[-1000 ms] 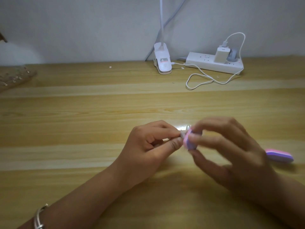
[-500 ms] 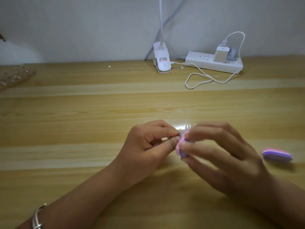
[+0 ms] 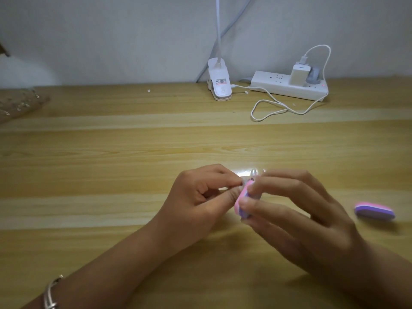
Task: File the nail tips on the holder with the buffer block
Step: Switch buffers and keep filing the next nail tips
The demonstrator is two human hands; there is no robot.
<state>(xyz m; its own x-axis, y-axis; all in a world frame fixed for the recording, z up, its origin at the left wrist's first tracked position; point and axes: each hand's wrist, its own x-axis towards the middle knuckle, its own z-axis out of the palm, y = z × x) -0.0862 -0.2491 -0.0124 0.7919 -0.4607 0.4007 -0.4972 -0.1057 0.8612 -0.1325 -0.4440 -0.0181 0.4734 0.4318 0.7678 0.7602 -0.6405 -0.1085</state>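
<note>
At the left, the left hand (image 3: pixel 198 197): its fingers are curled, and the holder (image 3: pixel 244 181) is pinched between thumb and forefinger and kept above the counter (image 3: pixel 111 175).
Between the hands, the holder: only a short pale end is shown, and a clear nail tip (image 3: pixel 254 172) is made out at its far side. It is judged very light, thin and springy, so it is best gripped close behind the tip.
Just right of the left thumb, the buffer block (image 3: pixel 241 205): a pink and purple pad is laid against the holder's end. It is judged light, slightly yielding and gritty rather than slippery, and best taken by its long edges.
Right of that, the right hand (image 3: pixel 301 219): the block is pinched between thumb and fingertips, and the other fingers are loosely spread.
Beyond the right hand, the spare block (image 3: pixel 374 211): it is left lying on the counter, apart from the hand.
Hidden or unclear: the holder's length is concealed in the left hand. The number of tips cannot be told. The contact of block and tip is blurred and partly covered by fingers.
</note>
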